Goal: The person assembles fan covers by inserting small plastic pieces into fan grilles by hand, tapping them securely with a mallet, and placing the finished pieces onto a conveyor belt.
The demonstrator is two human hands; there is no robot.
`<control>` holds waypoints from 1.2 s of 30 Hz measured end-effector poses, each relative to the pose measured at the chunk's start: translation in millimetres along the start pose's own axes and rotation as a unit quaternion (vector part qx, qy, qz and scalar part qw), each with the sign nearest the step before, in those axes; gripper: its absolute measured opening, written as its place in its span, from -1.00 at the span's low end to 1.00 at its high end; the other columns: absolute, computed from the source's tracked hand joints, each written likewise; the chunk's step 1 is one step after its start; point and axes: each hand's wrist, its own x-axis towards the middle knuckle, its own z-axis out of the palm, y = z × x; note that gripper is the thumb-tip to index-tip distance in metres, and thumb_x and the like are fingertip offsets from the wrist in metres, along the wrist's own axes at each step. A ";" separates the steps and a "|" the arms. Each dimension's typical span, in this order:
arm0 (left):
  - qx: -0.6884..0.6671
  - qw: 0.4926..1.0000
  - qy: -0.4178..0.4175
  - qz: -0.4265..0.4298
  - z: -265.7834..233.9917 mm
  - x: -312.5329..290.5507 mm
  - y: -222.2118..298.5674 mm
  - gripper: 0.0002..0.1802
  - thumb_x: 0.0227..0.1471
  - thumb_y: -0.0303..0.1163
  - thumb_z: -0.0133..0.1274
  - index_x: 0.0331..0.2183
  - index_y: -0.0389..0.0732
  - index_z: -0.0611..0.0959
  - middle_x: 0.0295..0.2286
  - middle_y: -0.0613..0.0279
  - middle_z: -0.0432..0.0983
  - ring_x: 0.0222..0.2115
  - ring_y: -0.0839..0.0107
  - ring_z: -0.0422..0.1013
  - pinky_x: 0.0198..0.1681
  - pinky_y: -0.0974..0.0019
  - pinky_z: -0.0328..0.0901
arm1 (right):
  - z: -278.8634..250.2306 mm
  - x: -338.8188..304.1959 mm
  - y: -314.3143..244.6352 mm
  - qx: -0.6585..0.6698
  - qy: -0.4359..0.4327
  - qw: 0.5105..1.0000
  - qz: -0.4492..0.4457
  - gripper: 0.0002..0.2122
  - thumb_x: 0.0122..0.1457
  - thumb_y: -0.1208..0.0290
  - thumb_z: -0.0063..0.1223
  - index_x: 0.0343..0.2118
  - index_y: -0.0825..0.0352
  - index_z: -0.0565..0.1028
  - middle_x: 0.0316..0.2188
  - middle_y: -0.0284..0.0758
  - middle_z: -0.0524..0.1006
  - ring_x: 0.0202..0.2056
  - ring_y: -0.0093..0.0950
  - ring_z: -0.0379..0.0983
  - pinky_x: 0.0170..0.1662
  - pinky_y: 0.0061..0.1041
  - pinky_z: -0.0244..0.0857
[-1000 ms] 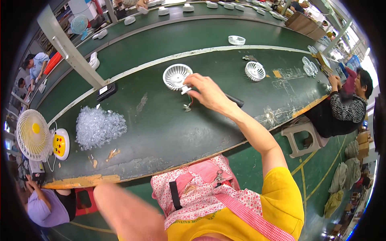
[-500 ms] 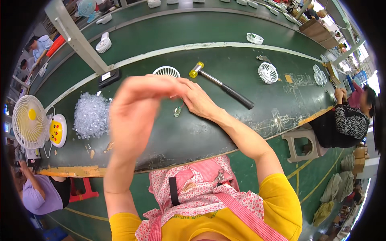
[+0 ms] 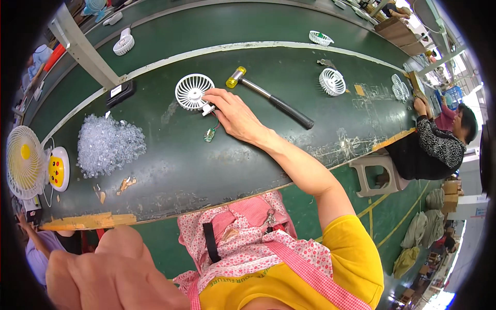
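A round white slatted fan housing (image 3: 195, 92) lies on the dark green worktable. My right hand (image 3: 235, 114) is closed at its lower right edge, with thumb and fingers at a small white block. Below this block, a small green circuit board (image 3: 209, 135) hangs on thin wires and rests on the table. My left hand (image 3: 111, 274) is large and close at the lower left, away from the table. Its knuckles show, but its fingertips are hidden. A hammer (image 3: 271, 98) with a yellow head and black grip lies right of the housing.
Left of the housing is a pile of clear plastic pieces (image 3: 110, 144), with a black box (image 3: 121, 93) behind. A standing fan (image 3: 26, 161) is at far left. Another white housing (image 3: 332, 81) lies to the right. A co-worker (image 3: 439, 137) sits at the right end.
My left hand has moved from over the table down and back toward me, uncovering the fan housing. My right hand stays at the housing's edge. The whole view has shifted slightly.
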 end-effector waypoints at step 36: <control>0.805 0.526 0.257 0.094 -220.4 -29.5 -198.9 -0.72 -0.08 -0.51 0.20 -0.22 -0.12 0.66 -0.38 0.33 0.51 -0.28 0.33 0.44 -0.16 0.23 0.25 | -5.1 -1.5 -19.1 0.029 0.018 0.996 0.079 -0.83 0.15 0.36 0.21 -0.37 0.38 0.56 -0.30 -0.25 0.54 -0.16 -0.24 0.46 -0.07 -0.26 0.28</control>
